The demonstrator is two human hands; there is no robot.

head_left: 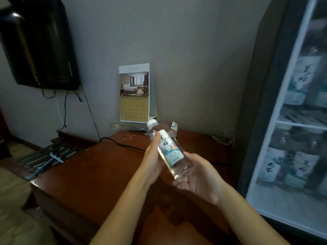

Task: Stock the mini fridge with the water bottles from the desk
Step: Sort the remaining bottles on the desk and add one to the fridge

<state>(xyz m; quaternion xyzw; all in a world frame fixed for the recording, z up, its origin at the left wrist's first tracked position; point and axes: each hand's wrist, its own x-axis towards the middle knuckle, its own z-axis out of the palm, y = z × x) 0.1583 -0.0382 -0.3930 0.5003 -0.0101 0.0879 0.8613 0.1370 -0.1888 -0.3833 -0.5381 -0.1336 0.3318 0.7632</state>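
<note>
Left grip (152,160) closed round upper half of water bottle (170,151), right grip (200,181) curled under its base, above table (85,174); second bottle (174,128) lying at far edge.

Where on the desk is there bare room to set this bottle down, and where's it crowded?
Bare: the desk, a wide stretch from the black cable to its near edge. Crowded: the back, with plastic wrap, calendar and a lying bottle; glass ashtray at back right.
</note>
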